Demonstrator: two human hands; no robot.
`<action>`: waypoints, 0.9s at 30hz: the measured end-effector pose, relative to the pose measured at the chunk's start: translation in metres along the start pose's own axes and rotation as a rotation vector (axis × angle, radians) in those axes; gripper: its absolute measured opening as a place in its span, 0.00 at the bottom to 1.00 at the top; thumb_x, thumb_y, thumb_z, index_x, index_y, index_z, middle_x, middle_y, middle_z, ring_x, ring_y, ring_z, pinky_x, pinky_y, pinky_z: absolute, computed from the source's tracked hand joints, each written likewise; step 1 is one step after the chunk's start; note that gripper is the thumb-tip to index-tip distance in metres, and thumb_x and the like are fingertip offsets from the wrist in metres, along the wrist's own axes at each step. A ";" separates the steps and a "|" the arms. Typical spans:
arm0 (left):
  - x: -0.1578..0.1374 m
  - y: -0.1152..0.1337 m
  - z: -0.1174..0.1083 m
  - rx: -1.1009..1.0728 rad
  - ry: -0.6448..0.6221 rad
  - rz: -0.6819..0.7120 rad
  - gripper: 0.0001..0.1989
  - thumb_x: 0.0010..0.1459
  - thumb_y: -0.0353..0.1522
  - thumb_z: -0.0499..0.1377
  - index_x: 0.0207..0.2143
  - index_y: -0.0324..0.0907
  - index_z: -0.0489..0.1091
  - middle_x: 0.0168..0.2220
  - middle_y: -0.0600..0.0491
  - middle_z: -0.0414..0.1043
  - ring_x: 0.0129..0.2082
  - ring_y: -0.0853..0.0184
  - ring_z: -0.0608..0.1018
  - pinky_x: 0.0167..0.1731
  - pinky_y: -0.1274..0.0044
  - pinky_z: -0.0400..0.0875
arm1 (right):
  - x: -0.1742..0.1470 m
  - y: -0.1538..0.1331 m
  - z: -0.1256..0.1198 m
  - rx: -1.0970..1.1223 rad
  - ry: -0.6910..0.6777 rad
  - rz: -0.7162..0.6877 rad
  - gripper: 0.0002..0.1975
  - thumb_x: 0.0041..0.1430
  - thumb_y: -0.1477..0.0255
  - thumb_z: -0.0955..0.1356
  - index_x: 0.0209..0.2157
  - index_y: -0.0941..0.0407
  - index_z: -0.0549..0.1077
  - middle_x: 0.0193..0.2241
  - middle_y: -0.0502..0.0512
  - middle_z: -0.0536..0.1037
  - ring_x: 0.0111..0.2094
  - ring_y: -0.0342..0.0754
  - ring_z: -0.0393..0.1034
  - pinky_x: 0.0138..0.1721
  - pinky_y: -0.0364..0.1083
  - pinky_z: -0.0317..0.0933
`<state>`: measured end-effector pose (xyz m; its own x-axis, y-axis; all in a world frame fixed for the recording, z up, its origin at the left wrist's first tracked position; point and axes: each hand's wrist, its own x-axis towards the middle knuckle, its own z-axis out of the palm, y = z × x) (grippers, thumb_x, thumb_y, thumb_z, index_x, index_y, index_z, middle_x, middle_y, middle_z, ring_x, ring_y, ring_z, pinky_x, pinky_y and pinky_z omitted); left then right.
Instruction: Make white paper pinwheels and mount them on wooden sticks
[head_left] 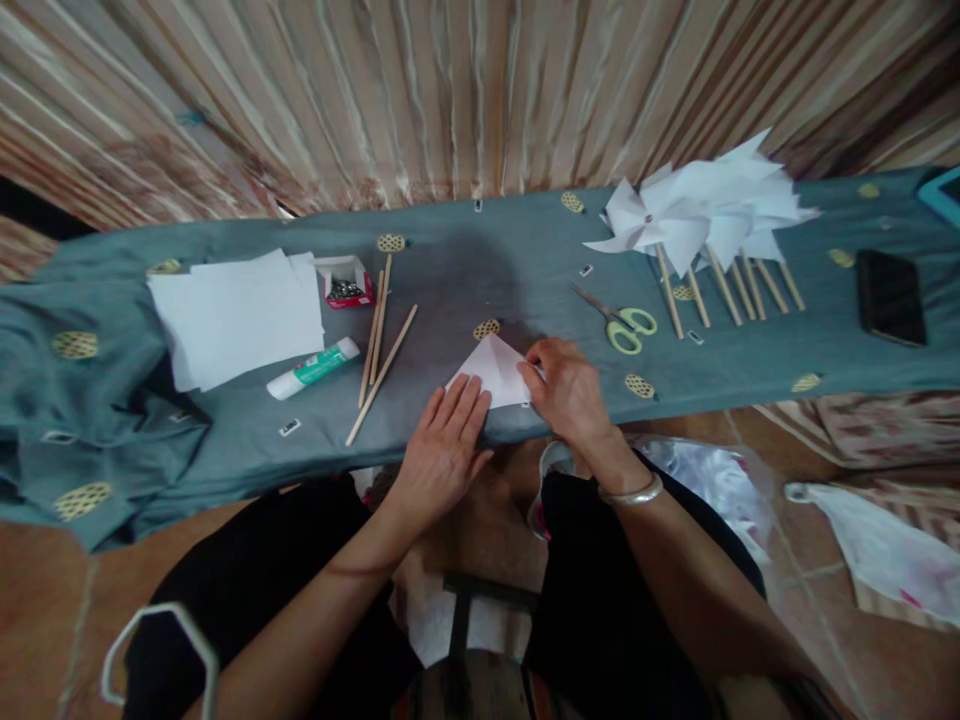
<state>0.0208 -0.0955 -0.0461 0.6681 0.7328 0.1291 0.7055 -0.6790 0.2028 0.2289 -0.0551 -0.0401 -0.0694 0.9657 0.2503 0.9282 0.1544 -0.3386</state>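
Observation:
A sheet of white paper (493, 366), folded into a triangle with its peak pointing away from me, lies near the front edge of the cloth-covered table. My left hand (444, 440) rests flat on its left corner, fingers stretched out. At the right corner, my right hand (564, 385) pinches the paper's edge between thumb and bent fingers. Green-handled scissors (624, 325) lie to the right of my right hand. Left of my left hand are several thin wooden sticks (384, 375) and a glue stick (313, 369).
A stack of white paper (244, 315) lies at the left, beside a small red box (345, 283) of metal pins. Several paper pinwheels (705, 215) on sticks are piled at the back right. A black phone (891, 297) lies farther right, and curtains (450, 100) hang behind the table.

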 end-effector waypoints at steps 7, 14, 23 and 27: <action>-0.002 0.002 -0.003 0.004 -0.019 -0.011 0.33 0.63 0.34 0.57 0.66 0.30 0.53 0.69 0.35 0.53 0.70 0.49 0.54 0.66 0.57 0.53 | -0.019 0.003 -0.001 0.044 0.084 0.044 0.35 0.63 0.50 0.63 0.60 0.63 0.64 0.60 0.71 0.68 0.59 0.63 0.62 0.57 0.60 0.60; 0.000 0.001 -0.001 0.043 -0.016 -0.010 0.32 0.63 0.33 0.56 0.66 0.30 0.55 0.69 0.35 0.53 0.70 0.49 0.55 0.66 0.58 0.54 | -0.034 -0.003 0.006 0.067 0.076 0.097 0.47 0.58 0.44 0.64 0.65 0.66 0.54 0.65 0.76 0.59 0.67 0.64 0.52 0.63 0.62 0.53; 0.000 0.000 0.000 0.049 0.006 0.003 0.31 0.64 0.35 0.55 0.66 0.31 0.55 0.68 0.35 0.55 0.69 0.49 0.56 0.66 0.58 0.54 | -0.033 -0.010 -0.004 0.010 0.019 0.099 0.44 0.59 0.48 0.65 0.66 0.62 0.52 0.66 0.75 0.57 0.67 0.66 0.50 0.63 0.66 0.48; 0.000 0.000 0.000 0.046 -0.008 0.008 0.34 0.64 0.35 0.56 0.68 0.32 0.51 0.68 0.35 0.54 0.70 0.49 0.55 0.66 0.57 0.54 | -0.031 -0.016 -0.006 -0.002 0.000 0.109 0.43 0.59 0.49 0.66 0.66 0.61 0.53 0.67 0.73 0.57 0.67 0.66 0.51 0.63 0.66 0.46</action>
<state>0.0207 -0.0954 -0.0462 0.6756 0.7271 0.1224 0.7101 -0.6863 0.1574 0.2188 -0.0884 -0.0366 0.0323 0.9768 0.2118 0.9311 0.0477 -0.3617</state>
